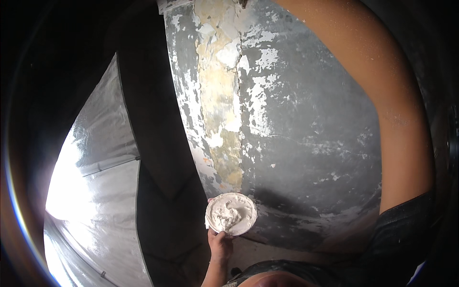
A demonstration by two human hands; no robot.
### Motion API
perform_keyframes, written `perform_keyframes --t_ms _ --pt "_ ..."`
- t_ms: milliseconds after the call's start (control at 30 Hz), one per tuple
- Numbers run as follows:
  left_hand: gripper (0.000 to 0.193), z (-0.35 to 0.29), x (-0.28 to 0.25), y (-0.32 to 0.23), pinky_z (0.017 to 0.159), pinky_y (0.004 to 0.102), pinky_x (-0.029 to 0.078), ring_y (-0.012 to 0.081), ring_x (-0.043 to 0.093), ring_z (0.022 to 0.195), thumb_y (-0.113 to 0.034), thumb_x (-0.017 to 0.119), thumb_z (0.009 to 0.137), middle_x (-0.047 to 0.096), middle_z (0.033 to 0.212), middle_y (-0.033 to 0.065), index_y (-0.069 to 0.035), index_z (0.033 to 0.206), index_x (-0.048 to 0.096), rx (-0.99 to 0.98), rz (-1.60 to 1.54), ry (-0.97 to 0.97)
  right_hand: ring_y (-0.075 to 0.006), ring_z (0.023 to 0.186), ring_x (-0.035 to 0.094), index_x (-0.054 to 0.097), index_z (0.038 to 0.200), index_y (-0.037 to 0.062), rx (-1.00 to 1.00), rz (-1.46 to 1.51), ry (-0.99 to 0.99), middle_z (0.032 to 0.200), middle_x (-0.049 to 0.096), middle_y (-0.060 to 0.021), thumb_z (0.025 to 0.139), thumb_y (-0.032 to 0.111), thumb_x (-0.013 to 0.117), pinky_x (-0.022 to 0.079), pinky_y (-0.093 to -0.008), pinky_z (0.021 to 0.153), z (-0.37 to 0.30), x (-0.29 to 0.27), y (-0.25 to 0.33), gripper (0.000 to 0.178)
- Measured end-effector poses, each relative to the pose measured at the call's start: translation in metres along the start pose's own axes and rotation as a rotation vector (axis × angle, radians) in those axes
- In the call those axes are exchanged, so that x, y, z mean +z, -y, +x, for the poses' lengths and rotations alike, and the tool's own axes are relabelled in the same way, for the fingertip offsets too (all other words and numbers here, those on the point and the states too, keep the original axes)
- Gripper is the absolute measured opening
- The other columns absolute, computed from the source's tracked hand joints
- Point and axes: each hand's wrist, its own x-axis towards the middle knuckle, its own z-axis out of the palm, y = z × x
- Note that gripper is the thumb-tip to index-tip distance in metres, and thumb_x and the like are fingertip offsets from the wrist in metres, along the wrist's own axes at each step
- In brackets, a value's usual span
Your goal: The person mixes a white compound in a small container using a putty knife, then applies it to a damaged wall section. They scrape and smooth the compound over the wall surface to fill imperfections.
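My left hand (221,245) grips a round tub (255,216) from below and its near side, with the thumb at the rim. Thick off-white paste, like filler or putty (229,215), lies heaped in it. My right arm (382,71) rises along the right side and leaves the picture at the top, so the hand is out of sight. In front of me stands a grey wall (315,115) with flaking white patches. A rough yellowish, bare strip (217,95) runs down it beside a jagged crack. At the top edge, a small dark bit (243,3) shows, too cut off to name.
To the left a silvery umbrella-shaped reflector (107,191) glows with a bright light behind its fabric. A dark gap lies between it and the wall's left edge. My dark sleeve (406,229) is at the lower right.
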Motion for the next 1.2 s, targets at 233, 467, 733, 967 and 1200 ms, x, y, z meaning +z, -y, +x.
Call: perform_keyframes --t_ms 233,467,733,967,1200 --pt "0.066 -0.004 0.005 -0.004 0.071 0.0344 0.057 0.0199 0.070 0.103 -0.008 0.061 0.084 0.068 0.129 0.0074 -0.006 0.148 0.049 -0.023 0.008 -0.001 -0.0373 0.107 0.072 0.072 0.119 0.0002 -0.005 -0.006 0.006 0.135 0.065 -0.0222 0.090 0.005 0.064 0.057 -0.0518 0.091 -0.001 0.003 0.001 0.030" --pt "0.064 -0.003 -0.002 -0.001 0.075 0.0375 0.061 0.0219 0.071 0.103 -0.008 0.061 0.084 0.069 0.128 0.0089 -0.005 0.147 0.050 -0.025 -0.005 0.027 -0.0378 0.105 0.072 0.072 0.119 0.0000 -0.009 -0.016 0.010 0.136 0.065 -0.0228 0.090 0.005 0.063 0.058 -0.0520 0.091 0.000 0.003 0.002 0.030" --pt "0.066 -0.004 0.000 -0.002 0.081 0.0377 0.061 0.0232 0.072 0.107 -0.007 0.063 0.083 0.068 0.132 0.0100 -0.002 0.148 0.049 -0.031 -0.007 0.030 -0.0383 0.103 0.072 0.071 0.119 -0.0003 -0.021 -0.022 0.008 0.136 0.064 -0.0234 0.091 0.004 0.063 0.058 -0.0523 0.090 0.003 0.004 0.002 0.030" --pt "0.070 0.000 0.004 0.000 0.087 0.0368 0.059 0.0238 0.071 0.112 -0.003 0.060 0.079 0.068 0.134 0.0110 0.000 0.149 0.049 -0.024 -0.019 -0.001 -0.0388 0.102 0.073 0.070 0.120 -0.0005 0.002 -0.039 -0.048 0.137 0.063 -0.0240 0.091 0.004 0.062 0.058 -0.0526 0.089 -0.027 0.018 -0.015 0.030" --pt "0.071 0.003 -0.002 -0.008 0.086 0.0418 0.063 0.0267 0.071 0.113 -0.002 0.057 0.081 0.067 0.136 0.0129 -0.002 0.151 0.046 0.006 0.011 0.025 -0.0305 0.086 0.073 0.063 0.137 -0.0006 0.084 0.254 -0.112 0.128 0.058 -0.0267 0.099 0.010 0.062 0.064 -0.0400 0.067 -0.108 0.054 0.024 0.040"
